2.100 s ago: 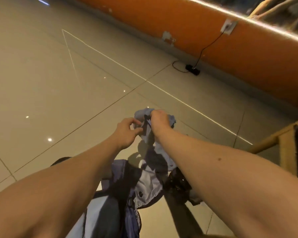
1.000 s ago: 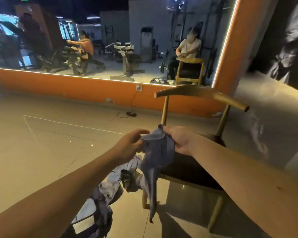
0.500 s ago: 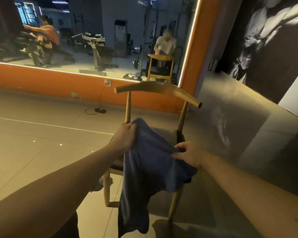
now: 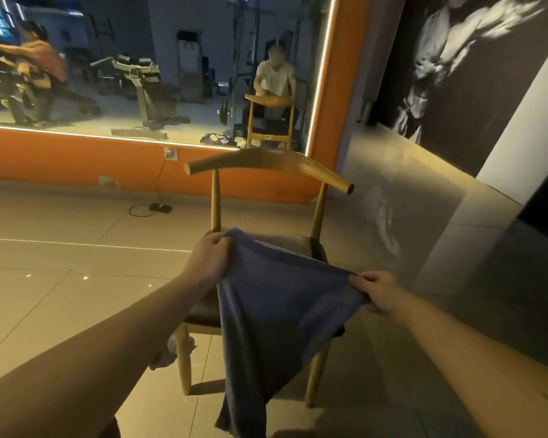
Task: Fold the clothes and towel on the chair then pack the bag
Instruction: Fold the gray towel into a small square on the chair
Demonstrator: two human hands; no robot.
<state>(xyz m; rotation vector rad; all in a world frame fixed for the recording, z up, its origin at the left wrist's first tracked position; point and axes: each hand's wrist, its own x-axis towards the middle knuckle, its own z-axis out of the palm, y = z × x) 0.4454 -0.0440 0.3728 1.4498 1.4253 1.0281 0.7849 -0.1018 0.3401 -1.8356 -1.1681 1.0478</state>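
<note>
A blue towel [image 4: 272, 311] hangs spread in front of a wooden chair [image 4: 266, 165] with a dark seat. My left hand [image 4: 208, 259] grips the towel's upper left corner near the seat's back left. My right hand [image 4: 377, 290] pinches the upper right corner over the seat's right edge. The top edge sags between my hands and the rest drapes down past the seat's front toward the floor. A bit of pale cloth [image 4: 171, 346] shows on the floor by the chair's front left leg, mostly hidden by my left arm.
A large mirror [image 4: 140, 74] in an orange wall reflects gym machines and people. A black adapter with a cable [image 4: 160, 207] lies on the tiled floor behind the chair. A dark mural wall [image 4: 456, 74] rises at the right.
The view swung up from the floor to the chair. The bunched towel was opened out: my hands moved apart, each holding a corner, and it now hangs wide over the seat.
</note>
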